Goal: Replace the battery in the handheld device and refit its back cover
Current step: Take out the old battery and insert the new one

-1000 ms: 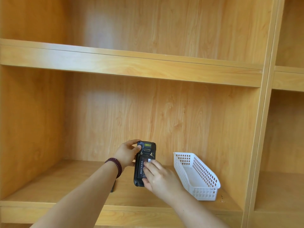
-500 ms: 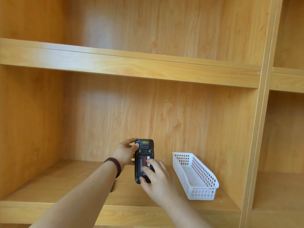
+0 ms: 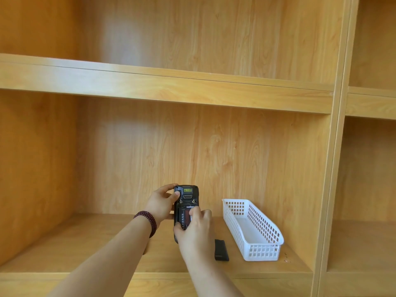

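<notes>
Over the shelf (image 3: 85, 243), both hands seemingly grip the handheld device (image 3: 186, 196)

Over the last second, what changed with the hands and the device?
The right hand slid down the device, its fingers now curled on the battery in the open bay. A small black piece on the shelf, hidden before, now shows. The left hand kept its grip on top; the white basket stayed put.

Glossy wood shelf (image 3: 64, 249), plastic basket (image 3: 263, 251)
</notes>
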{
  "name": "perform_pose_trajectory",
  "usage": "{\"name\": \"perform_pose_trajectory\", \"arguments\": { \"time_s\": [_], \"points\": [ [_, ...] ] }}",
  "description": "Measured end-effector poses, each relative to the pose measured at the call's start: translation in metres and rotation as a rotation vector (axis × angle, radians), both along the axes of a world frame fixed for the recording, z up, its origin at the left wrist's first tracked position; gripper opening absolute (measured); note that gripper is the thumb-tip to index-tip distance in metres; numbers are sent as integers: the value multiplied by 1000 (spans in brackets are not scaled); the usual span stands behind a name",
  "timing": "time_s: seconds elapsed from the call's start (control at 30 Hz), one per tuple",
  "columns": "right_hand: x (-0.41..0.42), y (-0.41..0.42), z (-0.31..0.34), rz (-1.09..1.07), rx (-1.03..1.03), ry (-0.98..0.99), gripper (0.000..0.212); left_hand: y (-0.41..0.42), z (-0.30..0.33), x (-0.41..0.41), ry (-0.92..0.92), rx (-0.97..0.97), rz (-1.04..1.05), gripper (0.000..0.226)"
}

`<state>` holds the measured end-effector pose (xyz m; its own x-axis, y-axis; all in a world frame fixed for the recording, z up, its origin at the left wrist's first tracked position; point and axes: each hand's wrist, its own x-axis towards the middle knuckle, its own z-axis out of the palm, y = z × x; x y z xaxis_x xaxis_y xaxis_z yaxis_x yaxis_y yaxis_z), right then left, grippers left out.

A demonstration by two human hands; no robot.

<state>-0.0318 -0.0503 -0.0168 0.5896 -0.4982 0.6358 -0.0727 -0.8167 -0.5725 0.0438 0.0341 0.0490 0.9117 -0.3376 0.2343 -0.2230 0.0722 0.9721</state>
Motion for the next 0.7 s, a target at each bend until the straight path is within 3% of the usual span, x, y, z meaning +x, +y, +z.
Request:
{"name": "perform_pose_trajectory", "arguments": {
  "time_s": [0.43, 0.7],
  "points": [
    [-15, -13, 2, 23, 74, 75, 50, -2, -2, 17, 0, 2, -19, 34],
    [-19, -113, 70, -112, 142, 91, 52, -10, -6, 18, 11, -3, -19, 32]
  ]
}}
